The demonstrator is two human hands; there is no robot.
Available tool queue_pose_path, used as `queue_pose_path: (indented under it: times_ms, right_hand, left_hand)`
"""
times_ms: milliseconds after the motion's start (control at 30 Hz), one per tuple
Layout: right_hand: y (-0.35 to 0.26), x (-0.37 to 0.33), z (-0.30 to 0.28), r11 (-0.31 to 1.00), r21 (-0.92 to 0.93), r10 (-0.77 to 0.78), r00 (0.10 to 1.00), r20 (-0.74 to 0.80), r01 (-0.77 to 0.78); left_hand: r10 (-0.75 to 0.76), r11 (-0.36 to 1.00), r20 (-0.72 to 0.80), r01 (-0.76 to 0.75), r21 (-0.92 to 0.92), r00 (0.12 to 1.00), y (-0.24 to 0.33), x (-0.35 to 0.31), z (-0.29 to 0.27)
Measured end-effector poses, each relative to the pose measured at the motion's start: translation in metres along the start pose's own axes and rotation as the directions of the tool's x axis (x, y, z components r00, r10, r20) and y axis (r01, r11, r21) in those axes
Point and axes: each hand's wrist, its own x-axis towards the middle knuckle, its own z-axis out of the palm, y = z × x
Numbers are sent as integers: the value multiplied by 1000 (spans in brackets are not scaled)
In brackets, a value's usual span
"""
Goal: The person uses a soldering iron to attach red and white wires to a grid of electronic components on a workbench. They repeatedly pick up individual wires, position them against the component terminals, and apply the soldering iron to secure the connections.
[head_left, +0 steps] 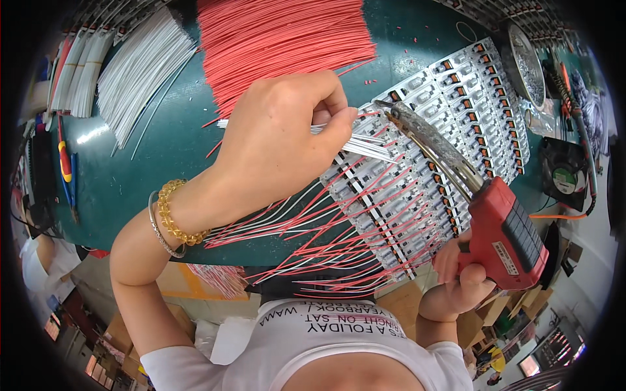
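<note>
My left hand (280, 133) is closed around a bunch of white wires (368, 148). Thumb and forefinger pinch together beside a short red wire end (369, 115) over the panel; whether they grip it is unclear. My right hand (464, 280) is wrapped round the handle of a red soldering gun (505, 234). Its long metal barrel (437, 144) points up and left, with the tip close to my left fingertips. Beneath both lies a panel of small grey-white circuit boards (450, 98) with black and orange parts. Red and white wires (319, 251) trail from its lower left side.
A large pile of red wires (287, 39) lies at the far side, with white wires (147, 72) to its left. A screwdriver (63, 153) rests at the left. At the right are a metal bowl (525, 65), a black fan (562, 174) and a soldering iron (577, 117).
</note>
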Motion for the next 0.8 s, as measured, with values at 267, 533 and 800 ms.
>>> queue_pose_path:
  times_ms: [267,533,800]
  right_hand:
    - [-4,-4,-2,998,57,6,999,33,-8]
    - [1,-7,-15,991,125,-46,996,79,36]
    - [4,-12,-19,994,106,-41,998,37,37]
  left_hand:
    - [10,1000,-9,-10,15,1000,0,-1,1]
    - [249,968,-122,-240,78,961,3,-4,0]
    - [228,968,-43,-222,115,973,11,-6,7]
